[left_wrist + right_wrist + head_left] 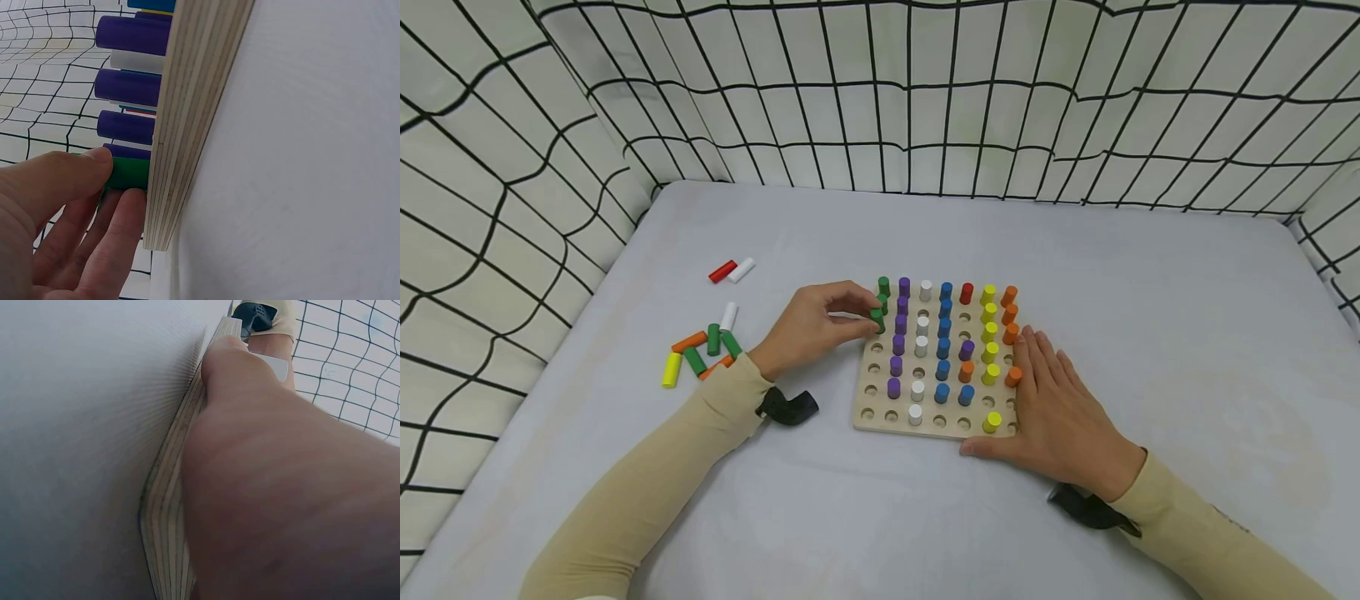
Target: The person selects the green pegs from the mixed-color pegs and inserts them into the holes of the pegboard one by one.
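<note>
We're pinching a green peg (877,320) with our left hand (808,323) at the board's (882,402) left edge; right hand (1054,408) straight-fingered along the right edge. Probably light, stiff, slickish: grip up top.

The left forearm (655,475) is angling inward from the lower left; the left hand (801,325) is pinching, its thumb (854,330) opposing curved fingers. The right forearm (1210,533) is angling inward from the lower right; the right hand (1056,417) is facing back-upward, its fingers pointing forward, its thumb spreading leftward.
</note>
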